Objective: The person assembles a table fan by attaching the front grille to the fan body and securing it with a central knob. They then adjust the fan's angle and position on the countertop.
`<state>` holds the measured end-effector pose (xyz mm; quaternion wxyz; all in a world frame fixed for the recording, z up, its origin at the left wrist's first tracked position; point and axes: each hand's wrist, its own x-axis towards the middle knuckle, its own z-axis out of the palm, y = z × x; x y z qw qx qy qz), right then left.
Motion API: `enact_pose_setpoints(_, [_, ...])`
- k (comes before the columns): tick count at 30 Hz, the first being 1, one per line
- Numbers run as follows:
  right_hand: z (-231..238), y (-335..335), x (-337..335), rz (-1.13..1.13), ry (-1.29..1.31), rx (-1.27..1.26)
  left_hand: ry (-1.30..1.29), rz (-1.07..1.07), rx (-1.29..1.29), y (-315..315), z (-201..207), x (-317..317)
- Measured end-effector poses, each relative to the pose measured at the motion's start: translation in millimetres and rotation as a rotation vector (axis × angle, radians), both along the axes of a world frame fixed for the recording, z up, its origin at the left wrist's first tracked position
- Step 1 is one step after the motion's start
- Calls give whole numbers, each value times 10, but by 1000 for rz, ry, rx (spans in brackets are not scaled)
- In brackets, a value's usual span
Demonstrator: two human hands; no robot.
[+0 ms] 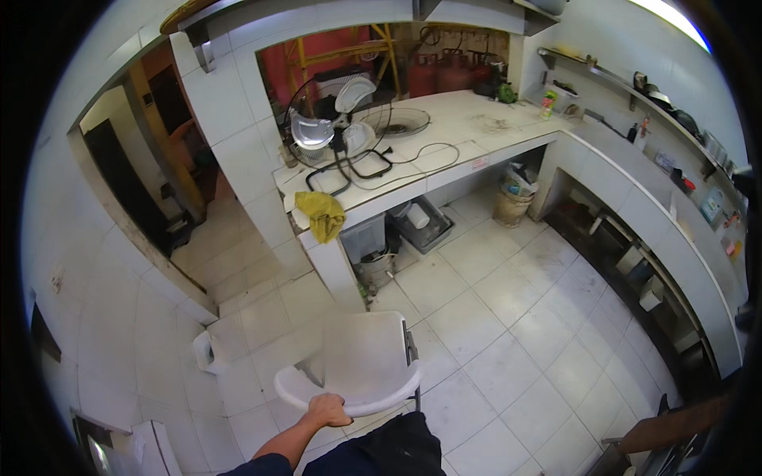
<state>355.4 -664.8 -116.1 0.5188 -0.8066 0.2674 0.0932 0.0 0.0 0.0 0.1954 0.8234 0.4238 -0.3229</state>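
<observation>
Left hand (329, 411): curled over chair (367, 349) back's rim | seat straight ahead, towards tabletop's (460, 107) near left corner | right hand: unseen, cannot tell

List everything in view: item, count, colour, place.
Counter: one, white, along the far side and right
Fan: one, black wire and pale blades, counter's left end
Cloth: one, yellow, over the counter's left corner
Gas cylinders: at least three, red, behind the counter
Spray bottle: one, green and yellow, far corner
Bucket: one, pale and stained, under the far counter
Crate: one, grey, under its left end
Wall shelf: one, metallic, right wall
Smaller items: several, mixed colours, right side, too small to tell
Floor: one, white tile, throughout
Chair: one, white, lower centre
Left hand: one, bare, gripping the chair's rim
</observation>
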Motion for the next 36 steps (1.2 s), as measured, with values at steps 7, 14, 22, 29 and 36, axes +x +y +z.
enact_pose_setpoints(7, [-414, 1631, 858, 226, -155, 358, -11, 330, 38, -528, 8, -382])
enact_pose_setpoints(14, [-447, 3300, 1027, 282, 57, 816, 11, 532, 99, -155, 14, -423])
enact_pose_setpoints(22, [309, 5138, 1578, 574, 479, 1275, -65, 593, 195, 405, -319, -396])
enact_pose_setpoints(29, [699, 7195, 1938, 1104, 302, 834, -69, 685, 245, 496, -496, -305])
enact_pose_setpoints(36, [979, 9252, 1834, 1236, 252, 800, -44, 857, 170, 761, -18, 118])
